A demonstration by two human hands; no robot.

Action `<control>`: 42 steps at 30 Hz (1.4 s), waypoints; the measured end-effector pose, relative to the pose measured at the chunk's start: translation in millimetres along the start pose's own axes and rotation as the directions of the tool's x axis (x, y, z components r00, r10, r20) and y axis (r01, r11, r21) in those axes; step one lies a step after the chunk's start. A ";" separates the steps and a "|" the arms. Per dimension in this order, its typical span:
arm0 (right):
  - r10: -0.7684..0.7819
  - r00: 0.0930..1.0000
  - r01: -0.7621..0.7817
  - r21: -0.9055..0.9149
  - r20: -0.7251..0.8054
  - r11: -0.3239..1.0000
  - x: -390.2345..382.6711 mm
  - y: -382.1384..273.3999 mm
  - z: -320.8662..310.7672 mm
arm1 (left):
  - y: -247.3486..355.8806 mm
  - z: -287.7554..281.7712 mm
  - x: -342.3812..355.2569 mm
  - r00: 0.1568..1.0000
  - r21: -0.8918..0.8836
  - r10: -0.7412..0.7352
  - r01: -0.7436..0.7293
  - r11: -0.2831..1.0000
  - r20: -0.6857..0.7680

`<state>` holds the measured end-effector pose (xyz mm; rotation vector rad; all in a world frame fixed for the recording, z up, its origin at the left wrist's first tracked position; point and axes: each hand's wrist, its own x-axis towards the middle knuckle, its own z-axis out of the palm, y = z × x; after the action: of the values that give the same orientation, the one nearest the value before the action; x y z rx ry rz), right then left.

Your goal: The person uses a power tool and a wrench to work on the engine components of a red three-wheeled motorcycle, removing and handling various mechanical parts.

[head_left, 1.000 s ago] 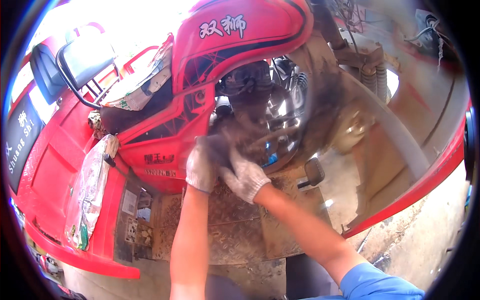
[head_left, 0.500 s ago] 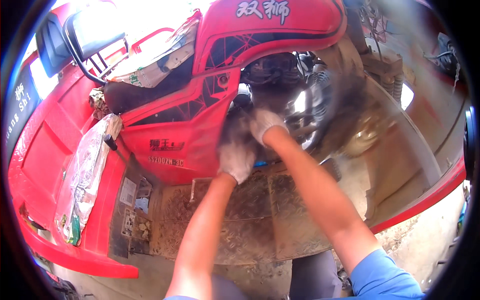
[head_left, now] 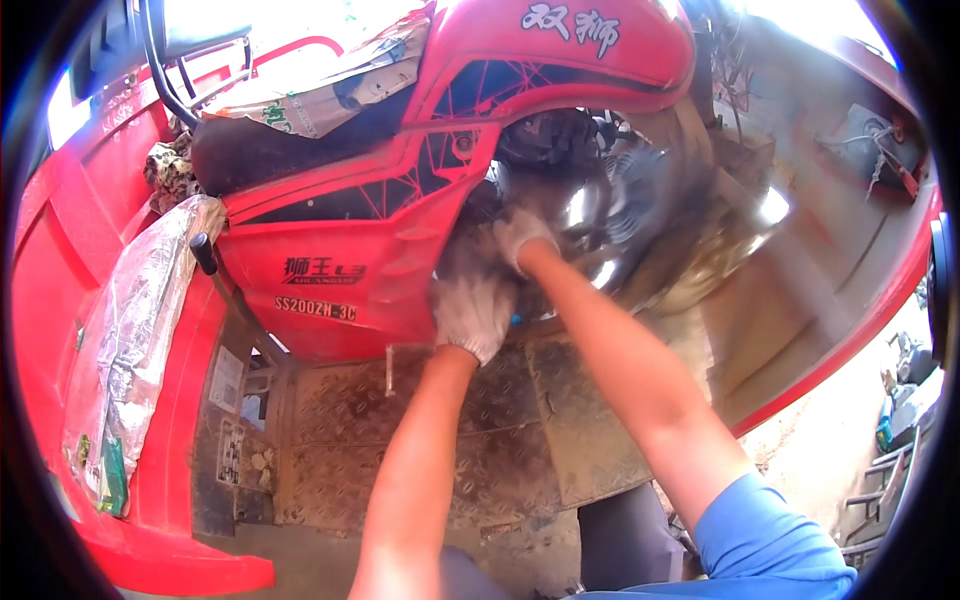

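Both my hands, in whitish work gloves, reach into the engine bay of a red cargo tricycle [head_left: 400, 262], just below its fuel tank [head_left: 580, 50]. My left hand [head_left: 474, 312] lies at the lower rear corner of the opening, beside the red side panel; its fingertips blur into the dark parts. My right hand [head_left: 522, 238] is a little higher and to the right, against the left side of the engine [head_left: 590, 190]. What either hand touches or grips in there is smeared and too dark to make out. A small blue bit shows by my left hand.
A patterned metal footboard [head_left: 420, 430] spans below my arms. To the left are a black seat [head_left: 270, 160] with a sheet over it, a black-knobbed lever [head_left: 204, 252] and a clear plastic wrapping [head_left: 135, 340]. A grey front panel [head_left: 790, 330] curves on the right.
The view has shifted, so the tricycle sits slightly differently in the picture. Both hands stay inside the engine bay, close together; the back of my left glove shows more clearly.
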<state>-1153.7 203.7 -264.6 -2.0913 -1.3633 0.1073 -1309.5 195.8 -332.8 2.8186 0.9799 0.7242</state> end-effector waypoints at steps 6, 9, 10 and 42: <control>0.027 1.000 -0.026 -0.123 0.009 0.992 35.5 15.7 21.5 | -1.9 -0.1 -5.5 0.999 -0.054 0.016 -0.018 0.998 -0.031; 0.045 0.997 -0.053 -0.130 -0.060 0.990 62.7 21.4 32.2 | -0.9 -1.4 -6.2 1.000 -0.038 0.006 -0.006 0.999 0.008; 0.013 1.000 -0.016 -0.244 -0.014 0.970 70.5 21.7 33.6 | -0.5 -2.1 -6.2 1.000 0.001 0.018 -0.018 1.000 0.000; 0.087 0.988 0.008 -0.598 0.130 0.801 43.8 -43.9 15.7 | -6.2 -10.6 -8.3 0.998 -0.116 0.039 -0.044 0.992 -0.043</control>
<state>-1174.7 259.6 -241.8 -2.6808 -1.5921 -0.1797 -1323.6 194.8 -328.2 2.7405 0.8571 0.8186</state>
